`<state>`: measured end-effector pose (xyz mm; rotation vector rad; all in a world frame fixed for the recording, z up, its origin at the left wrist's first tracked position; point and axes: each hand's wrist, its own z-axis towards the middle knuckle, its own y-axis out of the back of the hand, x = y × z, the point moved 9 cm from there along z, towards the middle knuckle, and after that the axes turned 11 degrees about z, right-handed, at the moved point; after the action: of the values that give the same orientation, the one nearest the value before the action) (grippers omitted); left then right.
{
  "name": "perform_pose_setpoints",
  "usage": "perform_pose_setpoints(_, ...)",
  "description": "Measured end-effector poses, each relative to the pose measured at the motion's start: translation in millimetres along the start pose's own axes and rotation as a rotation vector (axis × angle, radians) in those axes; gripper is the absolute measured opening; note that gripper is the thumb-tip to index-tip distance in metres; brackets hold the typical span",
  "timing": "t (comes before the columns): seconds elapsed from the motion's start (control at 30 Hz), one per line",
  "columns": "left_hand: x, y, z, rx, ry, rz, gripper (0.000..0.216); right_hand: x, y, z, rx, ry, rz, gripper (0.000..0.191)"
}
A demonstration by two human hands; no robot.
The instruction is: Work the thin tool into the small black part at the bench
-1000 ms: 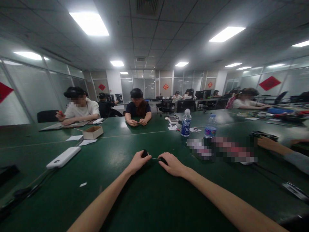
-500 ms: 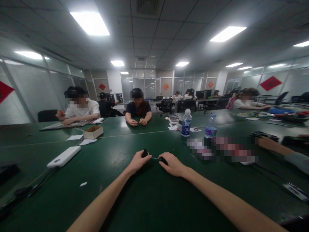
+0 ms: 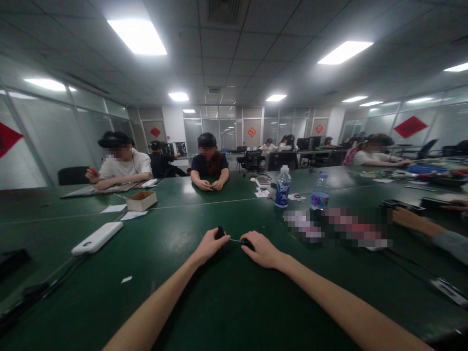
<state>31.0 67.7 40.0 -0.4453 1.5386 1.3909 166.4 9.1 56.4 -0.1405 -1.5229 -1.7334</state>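
Note:
Over the green table, my left hand is closed around a small black object whose kind I cannot make out. My right hand is curled over the dark handle of what looks like a screwdriver; its thin metal shaft points left to the fingertips of my left hand. My right palm hides most of the handle. Whether the tip touches the black object cannot be seen. Both hands are close together, resting at or just above the tabletop.
A white power bank with cables lies left, near an open cardboard box and papers. Two bottles, one blue-labelled and one clear, stand right of centre. A co-worker's hand is at the right; other people sit across the table.
My hands and what they hold have barely moved. At the right edge, a co-worker's other hand and a dark device now show more.

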Motion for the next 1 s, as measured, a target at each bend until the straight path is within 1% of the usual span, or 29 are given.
perform_pose_setpoints(0.33, 4.0, -1.3, -0.5, 0.007, 0.016, -0.008, 0.035, 0.8, 1.2, -1.7, 0.017, -0.025, 0.027, 0.031)
perform_pose_setpoints(0.47, 4.1, -0.1, -0.4, -0.016, 0.014, -0.01, 0.036, -0.6, 0.9, -2.1, 0.024, -0.049, 0.04, 0.031)
perform_pose_setpoints(0.63, 2.8, -0.6, -0.8, -0.026, 0.006, -0.006, 0.036, 0.9, -0.5, -0.9, 0.002, -0.019, 0.009, 0.031)
perform_pose_setpoints(0.83, 2.9, -2.7, -1.4, -0.017, 0.0, -0.092, 0.036, -10.2, -6.3, 0.1, 0.007, -0.027, 0.053, 0.03)
perform_pose_setpoints(1.0, 3.7, -3.3, -1.1, -0.003, -0.01, -0.128, 0.035, -14.0, -7.1, -1.1, 0.02, -0.041, 0.09, 0.032)
